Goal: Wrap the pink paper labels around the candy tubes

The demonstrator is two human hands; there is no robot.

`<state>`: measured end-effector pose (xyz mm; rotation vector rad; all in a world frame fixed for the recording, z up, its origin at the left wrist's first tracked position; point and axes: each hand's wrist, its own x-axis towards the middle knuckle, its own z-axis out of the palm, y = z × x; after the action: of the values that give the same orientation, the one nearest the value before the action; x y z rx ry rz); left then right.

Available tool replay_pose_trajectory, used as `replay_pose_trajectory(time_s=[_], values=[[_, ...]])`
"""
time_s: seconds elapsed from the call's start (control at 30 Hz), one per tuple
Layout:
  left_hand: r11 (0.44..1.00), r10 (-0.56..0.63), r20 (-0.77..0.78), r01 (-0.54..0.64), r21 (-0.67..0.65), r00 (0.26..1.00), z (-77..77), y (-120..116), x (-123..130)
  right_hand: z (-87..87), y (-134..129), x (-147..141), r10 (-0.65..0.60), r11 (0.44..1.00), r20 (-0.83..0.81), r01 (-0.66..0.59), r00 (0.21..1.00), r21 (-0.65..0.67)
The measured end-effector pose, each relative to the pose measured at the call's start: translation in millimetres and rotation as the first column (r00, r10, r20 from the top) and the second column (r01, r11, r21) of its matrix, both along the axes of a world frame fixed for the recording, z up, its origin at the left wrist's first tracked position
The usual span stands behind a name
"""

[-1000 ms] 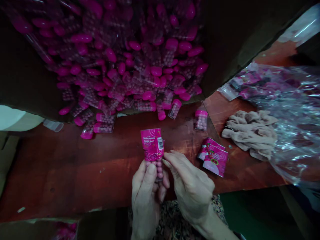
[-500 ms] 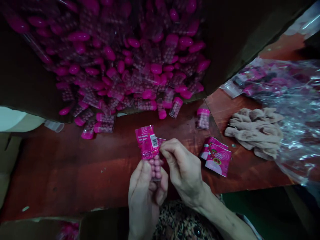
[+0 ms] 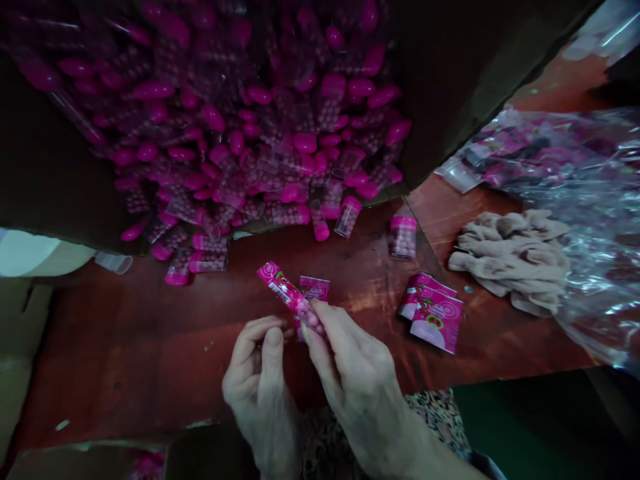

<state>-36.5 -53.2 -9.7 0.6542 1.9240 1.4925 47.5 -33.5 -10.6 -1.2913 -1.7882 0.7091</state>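
My right hand grips a small clear tube of pink candy balls between thumb and fingers. A pink printed sleeve covers the tube's upper part and sticks out past it, tilted up to the left. My left hand is just left of the tube, loosely curled, thumb apart from the fingers, with nothing visible in it. Beneath the tube, a flat pink sleeve lies on the table, partly hidden by my right hand. More printed sleeves lie in a small stack to the right.
A large tipped cardboard box spills pink-capped candy tubes onto the red table. One capped tube stands apart. At right are crumpled beige gloves and a clear plastic bag. A white bowl sits at left.
The tube has passed from my left hand to my right and turned, its sleeve now pointing up-left. My left hand has let go and shifted left. The flat sleeve underneath shows more.
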Motion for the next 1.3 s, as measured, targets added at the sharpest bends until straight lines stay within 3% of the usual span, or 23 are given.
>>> replay_pose_trajectory(time_s=[0.1,0.2,0.27,0.43,0.6,0.83,0.93,1.03,1.17,1.23,1.3], values=[[0.996,-0.025,-0.101,0.034,0.085,0.995,6.7,1,0,-5.1,-3,-2,0.004,0.996,0.049,-0.008,0.999,0.086],[1.0,0.02,-0.092,-0.018,0.026,0.996,10.3,1,1,-4.7,-6,-3,0.002,0.995,0.076,-0.009,0.997,0.099],[1.0,0.011,-0.176,-0.01,0.011,0.984,10.9,0,-1,-2.7,-6,-2,-0.007,0.991,0.097,-0.006,0.995,0.133],[0.978,-0.172,-0.465,0.206,0.023,0.869,12.9,-4,-13,-3.4,-6,2,0.038,0.978,0.224,-0.082,0.974,0.193],[0.958,-0.257,-0.442,0.287,0.001,0.859,18.3,2,-25,-14.7,-10,-2,-0.047,0.955,0.317,-0.05,0.947,0.291],[0.933,-0.315,-0.262,0.348,0.091,0.912,7.4,12,-30,-20.3,-6,-4,-0.06,0.934,0.24,-0.03,0.969,0.356],[0.934,-0.296,-0.286,0.339,0.114,0.911,1.8,11,-26,-18.2,-6,-1,-0.017,0.963,0.225,-0.044,0.974,0.266],[0.956,-0.214,-0.206,0.249,0.157,0.955,-0.7,10,-20,-17.7,-6,0,-0.012,0.986,0.203,-0.022,0.979,0.164],[0.986,-0.064,0.111,0.046,0.163,0.992,-1.9,9,-15,-22.2,-7,-6,-0.092,0.978,0.233,0.044,0.968,0.202],[0.994,-0.032,0.357,-0.007,0.107,0.933,-2.2,11,-14,-25.0,-8,-9,-0.125,0.969,0.218,0.072,0.968,0.235],[0.999,-0.032,0.563,0.009,0.044,0.826,-2.3,13,-14,-26.6,-9,-12,-0.135,0.971,0.154,0.1,0.979,0.219]])
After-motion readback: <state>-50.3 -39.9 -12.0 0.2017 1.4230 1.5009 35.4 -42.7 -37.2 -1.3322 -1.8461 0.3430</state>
